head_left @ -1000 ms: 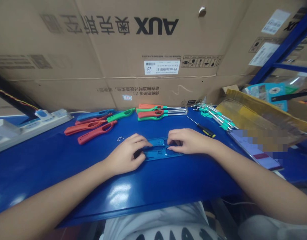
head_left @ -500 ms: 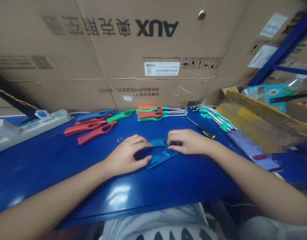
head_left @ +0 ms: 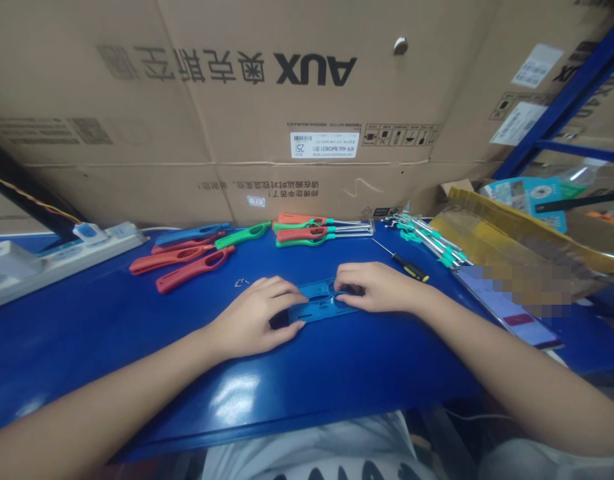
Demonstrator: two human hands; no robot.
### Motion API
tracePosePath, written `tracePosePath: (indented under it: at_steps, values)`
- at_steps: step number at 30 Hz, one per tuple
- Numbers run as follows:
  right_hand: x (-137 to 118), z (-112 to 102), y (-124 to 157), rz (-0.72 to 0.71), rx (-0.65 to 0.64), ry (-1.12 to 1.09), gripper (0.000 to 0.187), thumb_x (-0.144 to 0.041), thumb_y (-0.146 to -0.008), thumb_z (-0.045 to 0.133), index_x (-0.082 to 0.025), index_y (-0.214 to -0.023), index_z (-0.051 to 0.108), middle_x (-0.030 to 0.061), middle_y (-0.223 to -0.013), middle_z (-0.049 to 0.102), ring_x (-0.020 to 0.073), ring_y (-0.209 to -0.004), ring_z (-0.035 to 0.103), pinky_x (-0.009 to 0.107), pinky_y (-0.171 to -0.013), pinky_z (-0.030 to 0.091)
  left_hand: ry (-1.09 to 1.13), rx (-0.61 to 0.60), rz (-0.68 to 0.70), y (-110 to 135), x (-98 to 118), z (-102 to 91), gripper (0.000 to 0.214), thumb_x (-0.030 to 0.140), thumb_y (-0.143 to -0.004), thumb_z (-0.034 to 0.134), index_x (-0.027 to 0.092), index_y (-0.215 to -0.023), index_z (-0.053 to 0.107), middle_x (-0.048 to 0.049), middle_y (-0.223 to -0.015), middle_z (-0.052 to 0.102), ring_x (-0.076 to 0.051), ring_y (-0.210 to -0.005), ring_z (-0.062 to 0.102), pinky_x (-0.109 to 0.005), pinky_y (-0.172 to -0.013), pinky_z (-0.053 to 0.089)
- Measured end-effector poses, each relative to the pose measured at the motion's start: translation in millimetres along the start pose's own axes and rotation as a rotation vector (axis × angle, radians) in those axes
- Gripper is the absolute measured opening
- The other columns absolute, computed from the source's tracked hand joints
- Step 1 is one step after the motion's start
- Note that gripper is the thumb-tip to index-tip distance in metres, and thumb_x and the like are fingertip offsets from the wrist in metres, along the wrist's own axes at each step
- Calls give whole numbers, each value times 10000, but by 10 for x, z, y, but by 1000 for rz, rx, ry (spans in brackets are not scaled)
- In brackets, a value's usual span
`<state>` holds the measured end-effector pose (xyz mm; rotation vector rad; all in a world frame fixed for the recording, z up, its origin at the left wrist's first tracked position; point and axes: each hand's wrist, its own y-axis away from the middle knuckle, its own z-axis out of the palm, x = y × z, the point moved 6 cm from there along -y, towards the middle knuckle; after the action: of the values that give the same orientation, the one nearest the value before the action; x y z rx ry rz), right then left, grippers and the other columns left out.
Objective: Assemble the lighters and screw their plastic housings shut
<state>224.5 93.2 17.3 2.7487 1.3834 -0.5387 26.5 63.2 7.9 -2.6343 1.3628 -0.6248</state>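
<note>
Two blue plastic lighter handle halves (head_left: 314, 309) lie side by side on the blue tabletop, hollow sides up, their long edges close together. At their left ends my left hand (head_left: 261, 313) grips them between thumb and fingers. My right hand (head_left: 374, 287) pinches at their right ends, with thumb and fingers curled over the oval openings; a small pale bit shows by the fingertips, too small to name. Behind my left hand lie a few tiny metal pieces (head_left: 241, 283). A screwdriver (head_left: 409, 267) with a black and yellow handle rests beyond my right hand.
Red, green and blue handle shells (head_left: 194, 270) lie at the back left, near a white power strip (head_left: 111, 243). Several assembled lighters (head_left: 307, 233) sit by the cardboard box (head_left: 211, 133). Metal rods with green parts (head_left: 431, 240), a phone (head_left: 507, 307) and a yellow-taped carton (head_left: 517, 227) stand right.
The two blue handle halves have come from a spread V to nearly parallel, the nearer one swinging up toward the other. Both hands keep their places on them.
</note>
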Motion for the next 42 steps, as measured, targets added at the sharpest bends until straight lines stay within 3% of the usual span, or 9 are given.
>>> tracePosePath:
  at_steps: [12,16,18,22,25,27,29,32,42]
  values:
    - [3,-36,18,-3,20,17,124,-319,-957,603,-201,-928,631,19,-964,651,128,-761,577,246,-656,408,-47,6,25,21,-1,-7,311,410,-928,640,233,-1175,706,-48,-1167,698,-227,-1068,624,-398,-940,463]
    - [134,-188,49,49,96,47,203,-356,-985,541,-209,-956,678,50,-1008,702,163,-844,637,267,-725,449,-73,-8,16,12,0,-20,321,422,-937,623,245,-1194,701,-52,-1188,688,-236,-1079,621,-409,-938,469]
    - [299,-356,111,168,200,114,218,-313,-981,509,-220,-1006,704,49,-989,741,187,-868,669,289,-761,459,-93,-17,10,12,-3,-24,337,430,-940,617,256,-1218,690,-55,-1216,674,-245,-1100,617,-416,-943,469]
    - [726,-765,400,556,453,279,320,-267,-931,497,-261,-1192,683,27,-816,734,207,-708,660,302,-660,442,-110,-27,13,21,1,-28,349,440,-947,600,266,-1238,682,-63,-1241,660,-251,-1120,613,-417,-952,471]
    - [979,-962,632,732,540,405,483,-213,-836,554,-238,-1316,597,76,-1041,727,249,-860,679,327,-718,479,-114,-28,12,24,11,-29,348,444,-951,591,266,-1235,684,-66,-1237,663,-252,-1123,614,-417,-960,470]
    - [1172,-1006,777,900,496,497,547,-238,-802,590,-186,-1347,573,147,-1201,675,303,-1007,662,363,-769,501,-121,-28,12,21,18,-32,347,445,-952,588,266,-1233,686,-66,-1236,665,-254,-1121,617,-419,-962,470]
    - [1384,-957,903,1092,342,506,471,-267,-803,598,-173,-1263,633,173,-1253,642,324,-1100,636,371,-807,509,-135,-28,10,18,22,-37,347,446,-952,587,264,-1230,688,-68,-1233,668,-257,-1115,622,-421,-955,473]
    - [1590,-853,1021,1266,158,468,325,-279,-777,644,-195,-1083,712,162,-1193,670,322,-1048,655,370,-768,514,-164,-23,7,18,19,-47,348,444,-954,584,255,-1227,691,-70,-1227,674,-265,-1109,630,-422,-929,483]
    - [1694,-743,1057,1441,116,444,359,-198,-730,678,-175,-1087,710,208,-1166,679,337,-1024,665,394,-737,524,-205,-16,34,18,16,-51,337,452,-983,554,229,-1195,692,-69,-1202,700,-256,-1085,663,-418,-922,496]
